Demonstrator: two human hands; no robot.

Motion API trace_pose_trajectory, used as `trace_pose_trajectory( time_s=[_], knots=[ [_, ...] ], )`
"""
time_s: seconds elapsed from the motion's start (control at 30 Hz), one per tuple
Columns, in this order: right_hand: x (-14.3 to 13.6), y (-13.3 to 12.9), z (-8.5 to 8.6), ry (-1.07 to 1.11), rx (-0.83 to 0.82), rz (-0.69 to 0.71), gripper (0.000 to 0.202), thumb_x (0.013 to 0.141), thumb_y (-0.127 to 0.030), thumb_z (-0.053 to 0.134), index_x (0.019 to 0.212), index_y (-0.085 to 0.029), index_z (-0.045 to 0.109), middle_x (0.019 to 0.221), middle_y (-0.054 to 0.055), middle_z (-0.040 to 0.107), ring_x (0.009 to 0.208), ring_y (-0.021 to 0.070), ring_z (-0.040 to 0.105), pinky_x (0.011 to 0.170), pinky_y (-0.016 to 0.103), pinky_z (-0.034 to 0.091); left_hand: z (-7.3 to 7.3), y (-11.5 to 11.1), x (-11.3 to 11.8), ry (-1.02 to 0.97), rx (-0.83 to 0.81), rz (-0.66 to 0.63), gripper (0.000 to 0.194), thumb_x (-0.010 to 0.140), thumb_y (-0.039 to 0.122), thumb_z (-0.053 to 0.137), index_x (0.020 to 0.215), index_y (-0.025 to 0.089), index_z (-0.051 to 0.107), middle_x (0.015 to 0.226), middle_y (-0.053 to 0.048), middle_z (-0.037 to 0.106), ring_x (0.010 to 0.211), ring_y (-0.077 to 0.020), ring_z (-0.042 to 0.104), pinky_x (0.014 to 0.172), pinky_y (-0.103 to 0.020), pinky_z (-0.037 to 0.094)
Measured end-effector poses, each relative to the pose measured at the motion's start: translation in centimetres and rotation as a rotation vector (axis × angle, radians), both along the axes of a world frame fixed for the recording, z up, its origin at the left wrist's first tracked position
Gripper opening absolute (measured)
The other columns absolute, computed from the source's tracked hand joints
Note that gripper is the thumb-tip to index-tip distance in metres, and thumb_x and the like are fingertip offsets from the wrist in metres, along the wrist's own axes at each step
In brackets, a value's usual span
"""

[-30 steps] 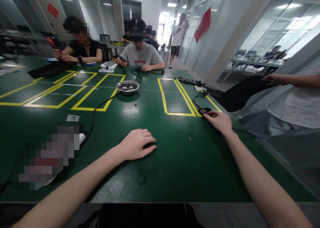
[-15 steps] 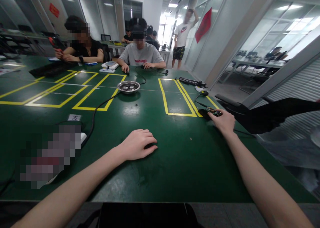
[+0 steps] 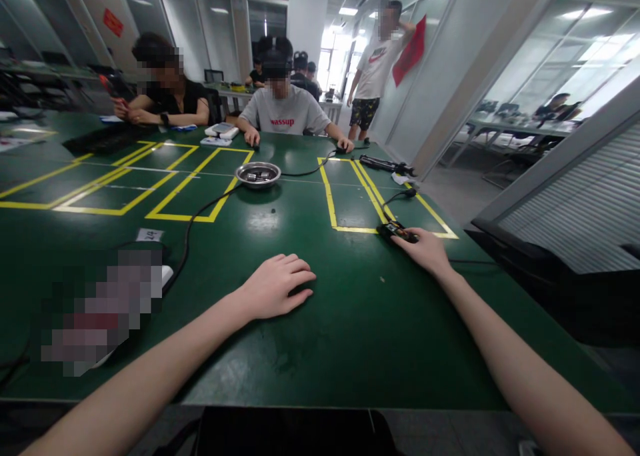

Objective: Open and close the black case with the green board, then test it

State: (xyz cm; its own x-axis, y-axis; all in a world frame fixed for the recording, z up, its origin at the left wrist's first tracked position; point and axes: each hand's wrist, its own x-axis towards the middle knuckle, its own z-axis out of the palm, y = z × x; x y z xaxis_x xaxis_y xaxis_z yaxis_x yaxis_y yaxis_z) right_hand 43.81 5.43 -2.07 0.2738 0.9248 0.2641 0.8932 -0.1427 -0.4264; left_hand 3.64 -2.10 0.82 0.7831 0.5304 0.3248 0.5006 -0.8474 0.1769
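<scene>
My left hand (image 3: 277, 286) rests palm down on the green table (image 3: 325, 349), its fingers stretched out and nothing in them. Farther right, my right hand (image 3: 425, 251) has its fingers closed around a small black device (image 3: 391, 230) with what look like exposed circuit parts. The device is low at the table, over the near edge of a yellow taped rectangle; my fingers cover its right end. From it a black cable runs up to a round dark end piece (image 3: 410, 193). Another dark cord trails to the right behind my wrist.
A steel bowl (image 3: 239, 180) holding metal pieces stands mid-table, with a black cable on either side. A folded black tripod-like object (image 3: 383, 165) lies at the far right. Nearby are a number label (image 3: 150, 235) and a blurred-out item (image 3: 107, 309). Co-workers sit opposite; another person (image 3: 375, 69) stands behind.
My right hand has moved left with the black device. My left hand has stayed put. Across the table, a co-worker's hand has shifted toward image right with a cable, and the standing person is closer.
</scene>
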Motion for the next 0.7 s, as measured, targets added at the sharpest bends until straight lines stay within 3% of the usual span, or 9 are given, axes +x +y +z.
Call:
trace_pose_trajectory(
  time_s=[0.1,0.23,0.33,0.43,0.7],
  knots=[
    [-4.6,-1.4,0.4,0.055,0.025,0.318,0.033,0.08,-0.047,0.073,0.095,-0.018,0.077,0.095,0.011,0.077,0.088,0.0282,0.071,0.073,0.035,0.053,0.0,0.1,0.0,0.0,0.034,0.016,0.031,0.101,0.032,0.058,0.129,0.019,0.064,0.129,-0.01,0.069,0.115,-0.025,0.064,0.094,-0.039,0.051],
    [-10.8,-4.8,1.1,0.123,0.03,0.849,0.021,0.084,-0.036,0.074,0.096,-0.019,0.075,0.091,0.006,0.073,0.081,0.0205,0.068,0.068,0.029,0.052,0.3,0.0,0.0,-0.042,0.067,0.048,0.043,0.101,0.036,0.059,0.14,0.019,0.057,0.139,-0.014,0.063,0.123,-0.0278,0.06,0.1,-0.044,0.049],
    [-13.9,-7.1,1.5,0.188,-0.023,1.133,0.02,0.082,-0.028,0.078,0.1,-0.02,0.073,0.096,0.005,0.07,0.084,0.0186,0.068,0.071,0.027,0.053,0.5,-0.2,-0.1,-0.04,0.024,0.019,0.032,0.095,0.044,0.064,0.114,0.018,0.069,0.114,-0.011,0.07,0.105,-0.0257,0.064,0.089,-0.039,0.051],
    [-14.9,-8.1,1.8,0.177,-0.033,1.196,0.023,0.082,-0.027,0.079,0.103,-0.02,0.072,0.099,0.005,0.068,0.086,0.0188,0.068,0.078,0.029,0.054,0.5,-0.4,-0.1,0.003,-0.002,-0.044,0.031,0.089,0.05,0.069,0.09,0.018,0.069,0.091,-0.006,0.068,0.086,-0.0217,0.063,0.075,-0.034,0.049],
    [-14.4,-8.1,2.2,0.104,-0.025,1.169,0.036,0.083,-0.036,0.08,0.114,-0.02,0.073,0.107,0.007,0.068,0.09,0.0209,0.069,0.08,0.032,0.056,0.5,-0.3,-0.2,-0.001,-0.046,-0.018,0.024,0.09,0.042,0.069,0.095,0.018,0.068,0.092,-0.004,0.068,0.084,-0.0199,0.064,0.073,-0.031,0.049]
  ],
)
